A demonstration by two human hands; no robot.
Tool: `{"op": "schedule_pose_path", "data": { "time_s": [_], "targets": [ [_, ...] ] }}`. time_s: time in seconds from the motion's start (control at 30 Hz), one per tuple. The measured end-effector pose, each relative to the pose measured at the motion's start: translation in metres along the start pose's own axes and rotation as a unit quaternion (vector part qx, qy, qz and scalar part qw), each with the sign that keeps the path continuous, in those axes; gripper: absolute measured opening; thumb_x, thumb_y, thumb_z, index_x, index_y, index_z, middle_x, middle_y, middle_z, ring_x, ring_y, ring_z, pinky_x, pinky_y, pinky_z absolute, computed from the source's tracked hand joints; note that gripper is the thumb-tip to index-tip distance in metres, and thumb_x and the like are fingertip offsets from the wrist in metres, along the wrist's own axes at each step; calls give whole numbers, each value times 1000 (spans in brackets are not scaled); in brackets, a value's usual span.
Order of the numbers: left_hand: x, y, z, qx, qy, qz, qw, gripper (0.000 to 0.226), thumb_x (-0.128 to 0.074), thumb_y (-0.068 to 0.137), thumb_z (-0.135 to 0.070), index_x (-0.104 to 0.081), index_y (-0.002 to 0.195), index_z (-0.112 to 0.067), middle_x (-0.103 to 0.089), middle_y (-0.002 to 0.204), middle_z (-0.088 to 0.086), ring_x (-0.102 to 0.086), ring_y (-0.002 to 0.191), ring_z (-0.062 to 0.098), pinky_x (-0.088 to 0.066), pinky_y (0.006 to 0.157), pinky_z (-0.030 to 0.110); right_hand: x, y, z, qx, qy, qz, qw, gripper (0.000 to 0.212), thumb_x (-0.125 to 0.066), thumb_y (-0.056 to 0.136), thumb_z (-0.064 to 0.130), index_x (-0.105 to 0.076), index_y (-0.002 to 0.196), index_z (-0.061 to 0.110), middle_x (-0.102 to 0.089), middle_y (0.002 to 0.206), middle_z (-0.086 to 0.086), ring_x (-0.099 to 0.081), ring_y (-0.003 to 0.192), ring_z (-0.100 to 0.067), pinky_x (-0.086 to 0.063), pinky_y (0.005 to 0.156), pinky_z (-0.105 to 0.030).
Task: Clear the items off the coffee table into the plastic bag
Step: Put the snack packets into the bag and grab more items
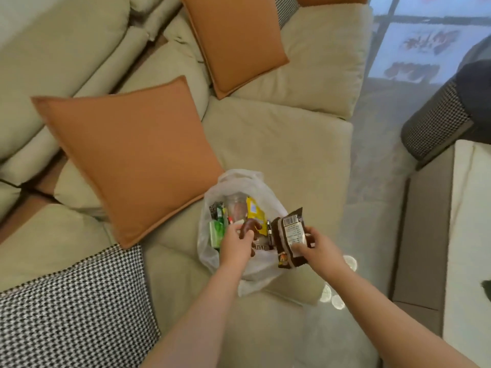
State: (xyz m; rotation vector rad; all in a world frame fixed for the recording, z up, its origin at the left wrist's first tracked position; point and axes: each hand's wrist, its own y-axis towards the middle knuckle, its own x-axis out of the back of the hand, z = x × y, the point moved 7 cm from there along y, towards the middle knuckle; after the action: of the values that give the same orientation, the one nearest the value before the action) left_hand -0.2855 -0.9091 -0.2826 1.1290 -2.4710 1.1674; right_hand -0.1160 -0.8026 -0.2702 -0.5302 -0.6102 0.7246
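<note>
Beige sofa cushions [279,144] carried our plastic bag [212,251], already well filled. Our left hand [235,244] pinched something brown at its mouth; just right, our right hand [316,248] clamped a snack packet [291,236], not yet in. Most of the worktop [467,235] lay out of view.

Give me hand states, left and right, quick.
Left hand: closed on a brown item inside the plastic bag.
Right hand: holding the brown snack packet.

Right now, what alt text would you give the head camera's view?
Two hands work at a plastic bag on a beige sofa: the right hand holds a brown packet, the left hand reaches inside.
</note>
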Motion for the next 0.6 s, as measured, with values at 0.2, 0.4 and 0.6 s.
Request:
{"op": "schedule_pose_path", "data": {
  "time_s": [0.2,0.4,0.6],
  "targets": [
    [41,49,14,-36,121,-18,992,28,-51,96,-13,-58,120,-25,-60,123,2,-63,100,22,-55,86,38,-46,42,44,74,-181,-32,980,36,-44,91,4,-51,124,18,-65,113,-9,-58,101,-28,-46,83,-33],
    [44,77,34,-72,257,17,964,30,-51,95,-12,-63,119,-25,-62,121,2,-57,112,22,-48,95,34,-70,66,47,82,-350,-44,932,36,-45,87,8,-45,119,24,-54,108,-13,-51,101,-36,-46,86,-41],
    [27,84,60,-67,257,81,961,42,-44,93,1,-61,125,-22,-60,130,0,-57,117,19,-45,94,27,-91,69,24,83,-469,37,878,48,-39,85,-2,-46,128,16,-55,125,-9,-50,115,-30,-40,79,-31]
  ]
}}
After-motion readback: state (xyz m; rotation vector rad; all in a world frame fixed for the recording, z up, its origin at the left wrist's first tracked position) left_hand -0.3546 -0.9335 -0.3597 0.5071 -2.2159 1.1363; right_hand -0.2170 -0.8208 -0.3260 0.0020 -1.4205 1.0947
